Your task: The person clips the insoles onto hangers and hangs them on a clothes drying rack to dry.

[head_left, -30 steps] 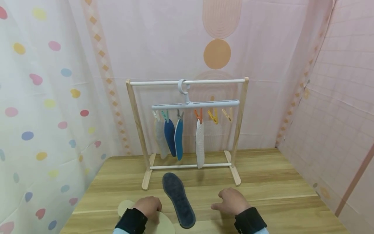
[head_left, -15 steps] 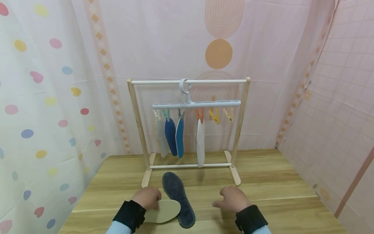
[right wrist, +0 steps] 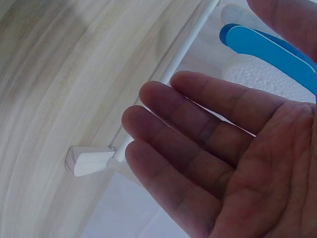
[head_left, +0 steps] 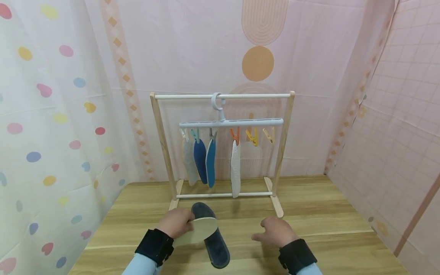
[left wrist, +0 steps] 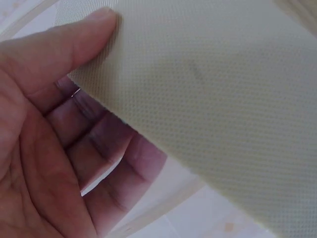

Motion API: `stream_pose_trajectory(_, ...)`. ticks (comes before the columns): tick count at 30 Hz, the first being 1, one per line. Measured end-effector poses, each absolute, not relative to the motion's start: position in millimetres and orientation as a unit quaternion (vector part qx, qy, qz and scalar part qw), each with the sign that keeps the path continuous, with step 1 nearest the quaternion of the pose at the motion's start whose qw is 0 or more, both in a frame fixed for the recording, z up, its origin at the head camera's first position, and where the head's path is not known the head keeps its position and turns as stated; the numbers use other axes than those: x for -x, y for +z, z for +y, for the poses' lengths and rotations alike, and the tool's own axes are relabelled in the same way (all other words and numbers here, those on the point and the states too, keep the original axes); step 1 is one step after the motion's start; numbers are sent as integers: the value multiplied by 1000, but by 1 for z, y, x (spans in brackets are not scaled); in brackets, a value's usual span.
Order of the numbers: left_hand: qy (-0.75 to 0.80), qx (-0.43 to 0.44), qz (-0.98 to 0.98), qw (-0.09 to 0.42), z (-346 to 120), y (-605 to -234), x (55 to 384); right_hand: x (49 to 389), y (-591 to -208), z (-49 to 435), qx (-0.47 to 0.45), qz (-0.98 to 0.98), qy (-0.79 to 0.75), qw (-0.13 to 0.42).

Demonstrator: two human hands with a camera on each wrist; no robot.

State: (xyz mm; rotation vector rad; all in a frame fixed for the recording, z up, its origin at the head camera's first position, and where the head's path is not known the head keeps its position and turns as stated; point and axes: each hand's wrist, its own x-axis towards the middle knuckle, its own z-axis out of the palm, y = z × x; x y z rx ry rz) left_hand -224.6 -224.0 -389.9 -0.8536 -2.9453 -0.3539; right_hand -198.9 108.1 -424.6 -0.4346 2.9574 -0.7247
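Note:
Between thumb and fingers my left hand (head_left: 177, 222) pinches a cream insole (head_left: 203, 228) by its edge, held above the table. The left wrist view shows the woven face of this cream insole (left wrist: 198, 104) with the thumb pressed on it. A dark grey insole (head_left: 217, 248) lies on the table, partly covered by the cream one. To its right my right hand (head_left: 276, 232) hovers with nothing in it; in the right wrist view its fingers (right wrist: 198, 129) are extended and loosely bent.
A wooden rack (head_left: 160, 141) carries a pale hanger (head_left: 233, 122) with several clips. From it hang a grey-white insole (head_left: 190, 162), a blue pair (head_left: 210, 164) and a white textured insole (head_left: 235, 168). The yellow clip (head_left: 253, 136) and beige clip (head_left: 269, 135) hold nothing.
My left hand has lifted the cream insole off the table and carried it forward and slightly right, over the dark grey insole. The right hand has barely moved.

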Motion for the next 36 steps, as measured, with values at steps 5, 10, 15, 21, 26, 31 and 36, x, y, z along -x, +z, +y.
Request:
stream_pose_trajectory(5,-116,281,-951,52,-218,-382,224,200,-421,109,137,963,-228,32)
stream_pose_trajectory(10,-115,286,-948,77,-212,-377,227,201,-417,110,137,965,-222,19)
stream_pose_trajectory(15,-120,294,-943,95,-205,-373,229,203,-417,112,145,963,-228,9)
stream_pose_trajectory(21,-119,291,-942,118,-197,-369,233,205,-414,114,145,964,-225,5)
stream_pose_trajectory(26,-118,297,-937,139,-191,-367,235,206,-406,114,136,967,-215,6)
stream_pose_trajectory(31,-128,288,-938,146,-184,-363,236,207,-398,116,134,969,-207,-6)
stream_pose_trajectory(36,-142,277,-941,134,-179,-359,237,210,-394,117,134,969,-207,-18)
